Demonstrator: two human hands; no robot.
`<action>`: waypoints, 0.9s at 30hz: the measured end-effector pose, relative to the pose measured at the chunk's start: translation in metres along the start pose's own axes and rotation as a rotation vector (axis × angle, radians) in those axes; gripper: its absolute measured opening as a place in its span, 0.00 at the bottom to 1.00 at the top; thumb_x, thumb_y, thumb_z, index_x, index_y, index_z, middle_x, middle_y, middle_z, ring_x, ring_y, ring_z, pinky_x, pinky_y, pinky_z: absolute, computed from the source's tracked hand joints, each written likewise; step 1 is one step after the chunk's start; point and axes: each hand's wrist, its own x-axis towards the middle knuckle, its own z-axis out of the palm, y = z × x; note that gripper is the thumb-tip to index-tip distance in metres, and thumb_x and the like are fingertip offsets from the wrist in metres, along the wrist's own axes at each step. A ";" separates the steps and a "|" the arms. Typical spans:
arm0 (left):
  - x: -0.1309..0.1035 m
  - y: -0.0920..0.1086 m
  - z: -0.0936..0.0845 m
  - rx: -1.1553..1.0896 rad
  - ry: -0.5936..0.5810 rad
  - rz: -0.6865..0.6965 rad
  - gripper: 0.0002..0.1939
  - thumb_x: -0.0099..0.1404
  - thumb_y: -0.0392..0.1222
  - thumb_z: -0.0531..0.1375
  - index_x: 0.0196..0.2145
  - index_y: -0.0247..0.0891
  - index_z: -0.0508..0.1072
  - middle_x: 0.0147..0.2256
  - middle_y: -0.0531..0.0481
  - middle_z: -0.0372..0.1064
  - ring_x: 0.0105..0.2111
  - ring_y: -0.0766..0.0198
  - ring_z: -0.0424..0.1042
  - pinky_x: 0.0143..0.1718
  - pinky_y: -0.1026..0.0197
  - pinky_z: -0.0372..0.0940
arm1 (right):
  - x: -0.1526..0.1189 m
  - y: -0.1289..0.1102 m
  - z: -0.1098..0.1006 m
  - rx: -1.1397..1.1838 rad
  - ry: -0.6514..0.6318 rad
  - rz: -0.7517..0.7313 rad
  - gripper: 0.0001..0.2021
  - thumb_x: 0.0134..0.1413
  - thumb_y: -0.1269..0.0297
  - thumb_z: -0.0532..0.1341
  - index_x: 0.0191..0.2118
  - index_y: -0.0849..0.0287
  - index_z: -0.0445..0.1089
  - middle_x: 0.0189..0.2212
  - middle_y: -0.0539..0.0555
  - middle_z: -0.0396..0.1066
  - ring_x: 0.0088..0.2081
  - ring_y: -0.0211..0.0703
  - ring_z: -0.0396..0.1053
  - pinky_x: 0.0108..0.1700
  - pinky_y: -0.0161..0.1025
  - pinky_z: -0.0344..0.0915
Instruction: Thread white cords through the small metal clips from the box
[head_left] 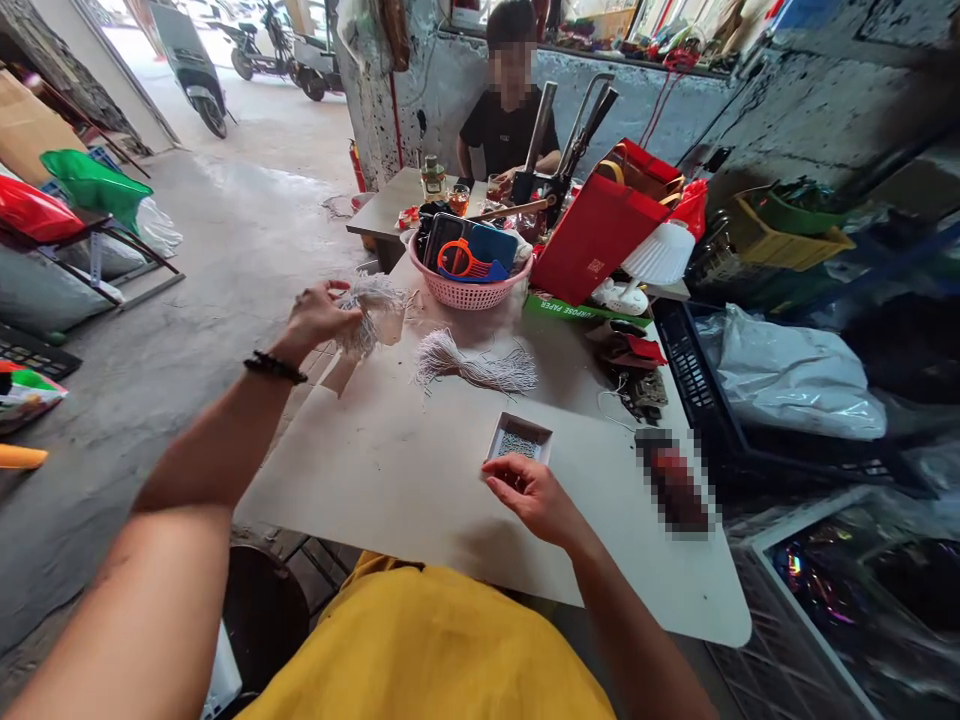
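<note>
My left hand (322, 318) reaches to the far left edge of the table, a dark beaded bracelet on its wrist. Its fingers are closed on strands of a loose pile of white strings (369, 300), part of which hangs by the edge. My right hand (529, 492) is at the near side of a small open box (544, 443) with small silvery metal pieces inside. Thumb and fingers there are drawn together; whatever they may hold is too small to make out. Between the hands, farther back, lies a bundle of white strings (476, 365).
A pink basket (469, 292) of odds and ends stands at the back, beside a red paper bag (600, 235) and a white lamp (660, 255). A blurred-out object (677, 483) lies on the right. Across the table (337, 470) sits a person (502, 130). Dark crates (686, 370) stand to the right.
</note>
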 end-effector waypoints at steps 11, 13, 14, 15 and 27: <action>0.039 0.035 0.103 0.212 -0.117 0.413 0.20 0.66 0.42 0.61 0.53 0.31 0.68 0.52 0.39 0.68 0.50 0.53 0.69 0.51 0.45 0.66 | -0.018 0.006 -0.014 -0.161 0.015 0.023 0.08 0.57 0.62 0.59 0.39 0.57 0.74 0.35 0.53 0.73 0.31 0.38 0.67 0.32 0.35 0.65; 0.027 0.041 0.107 0.218 -0.065 0.470 0.23 0.65 0.38 0.61 0.55 0.29 0.66 0.57 0.35 0.62 0.57 0.47 0.62 0.58 0.40 0.57 | -0.017 0.007 -0.026 -0.207 0.096 -0.006 0.08 0.57 0.62 0.59 0.40 0.57 0.74 0.35 0.54 0.74 0.32 0.39 0.68 0.33 0.36 0.65; 0.019 0.044 0.108 0.215 -0.054 0.505 0.23 0.63 0.35 0.60 0.56 0.28 0.66 0.58 0.35 0.61 0.59 0.47 0.59 0.61 0.41 0.53 | -0.013 0.008 -0.033 -0.248 0.149 -0.030 0.09 0.58 0.62 0.59 0.40 0.57 0.74 0.35 0.54 0.74 0.33 0.41 0.68 0.35 0.37 0.66; 0.011 0.046 0.110 0.210 -0.074 0.557 0.23 0.62 0.32 0.59 0.55 0.29 0.67 0.58 0.37 0.63 0.58 0.49 0.59 0.62 0.45 0.52 | -0.007 0.008 -0.040 -0.304 0.205 -0.057 0.09 0.59 0.63 0.58 0.40 0.57 0.74 0.35 0.55 0.74 0.34 0.42 0.68 0.37 0.39 0.66; -0.029 0.059 0.141 0.171 -0.406 0.895 0.07 0.57 0.33 0.58 0.32 0.36 0.75 0.35 0.43 0.75 0.42 0.54 0.72 0.60 0.45 0.53 | 0.171 0.003 -0.021 -0.763 0.154 0.069 0.41 0.44 0.60 0.72 0.63 0.63 0.57 0.66 0.66 0.52 0.67 0.60 0.46 0.66 0.58 0.46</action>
